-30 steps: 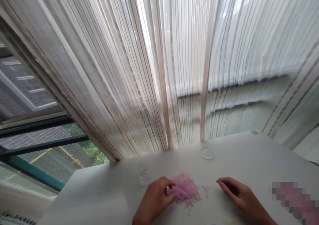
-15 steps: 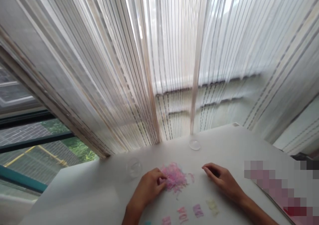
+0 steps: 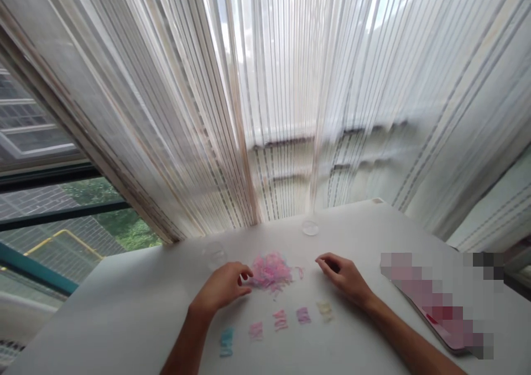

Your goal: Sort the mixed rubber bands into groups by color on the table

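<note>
A loose pile of thin, mostly pink and purple strips (image 3: 271,271), perhaps small elastic bands, lies on the white table (image 3: 136,303). My left hand (image 3: 226,286) is at the pile's left edge, thumb and fingers apart, with nothing visible between them. To the right of the pile, my right hand (image 3: 342,275) rests with thumb and forefinger tips together; whatever they pinch, if anything, is too small to see. In front lies a row of small colour groups: blue (image 3: 226,342), light pink (image 3: 256,331), deeper pink (image 3: 280,320), purple (image 3: 303,315) and pale yellow (image 3: 324,310).
A clear round dish (image 3: 214,254) stands behind my left hand, and another clear dish (image 3: 310,228) is near the table's back edge. At the right lies a flat pink object (image 3: 456,339), mostly pixelated. Striped sheer curtains (image 3: 282,87) hang behind the table.
The view has tilted down, showing the whole blue group. My left hand has drawn slightly back from the pile, its fingers spreading. My right hand keeps its pinched shape.
</note>
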`<state>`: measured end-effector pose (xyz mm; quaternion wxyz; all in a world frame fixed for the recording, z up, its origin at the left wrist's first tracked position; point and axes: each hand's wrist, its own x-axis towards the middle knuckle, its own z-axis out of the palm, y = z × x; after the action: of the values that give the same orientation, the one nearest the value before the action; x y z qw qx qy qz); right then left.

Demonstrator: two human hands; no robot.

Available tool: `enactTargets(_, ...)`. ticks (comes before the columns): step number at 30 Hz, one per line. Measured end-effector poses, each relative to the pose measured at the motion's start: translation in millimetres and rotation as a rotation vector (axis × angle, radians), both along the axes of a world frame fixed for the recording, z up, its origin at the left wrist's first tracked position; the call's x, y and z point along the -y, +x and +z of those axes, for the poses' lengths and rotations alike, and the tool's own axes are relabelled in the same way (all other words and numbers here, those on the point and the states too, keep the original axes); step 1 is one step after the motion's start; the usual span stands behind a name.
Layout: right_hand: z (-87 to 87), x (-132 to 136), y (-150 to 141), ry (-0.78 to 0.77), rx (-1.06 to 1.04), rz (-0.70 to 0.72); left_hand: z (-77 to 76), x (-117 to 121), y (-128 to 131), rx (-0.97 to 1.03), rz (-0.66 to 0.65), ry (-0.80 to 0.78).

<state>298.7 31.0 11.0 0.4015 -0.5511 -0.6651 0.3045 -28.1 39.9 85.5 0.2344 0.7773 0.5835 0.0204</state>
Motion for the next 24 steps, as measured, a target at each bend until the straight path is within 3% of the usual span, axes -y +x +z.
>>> enactTargets(9, -4.3, -4.5, -0.7, 0.032, 0.013, 0.003, -3.9, -1.1, 16.6, -0.048, -0.056, 0.084)
enactTargets(19, -2.1, -6.5, -3.5, 0.073, -0.006, -0.030, 1.8, 6.1, 13.3, -0.030, -0.079, 0.206)
enactTargets(24, -1.9, -6.9, -4.6, 0.089, -0.011, -0.016, -2.2, 7.6, 11.4, -0.025, -0.058, 0.193)
